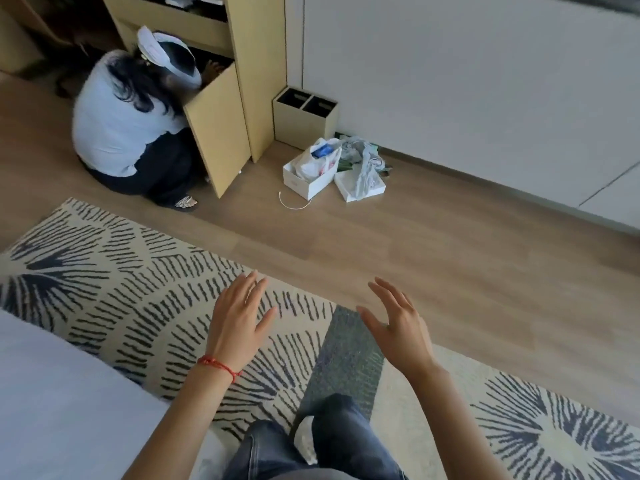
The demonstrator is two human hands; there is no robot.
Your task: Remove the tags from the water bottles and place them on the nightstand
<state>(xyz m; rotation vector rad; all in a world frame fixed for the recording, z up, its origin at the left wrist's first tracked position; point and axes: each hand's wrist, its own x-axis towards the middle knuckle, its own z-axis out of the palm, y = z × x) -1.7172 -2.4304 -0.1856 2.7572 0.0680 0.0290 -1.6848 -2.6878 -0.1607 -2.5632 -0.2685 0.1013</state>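
while no bottle or nightstand is showing, the hands are hovering empty.
left hand (239,323): fingers spread, gripping nothing, probably between steps.
right hand (398,323): likewise open, empty.
rug (104,289): lying below both.

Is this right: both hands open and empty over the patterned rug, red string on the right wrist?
Not quite. In the head view the red string is on the left wrist. Left hand and right hand are open and empty over the rug.
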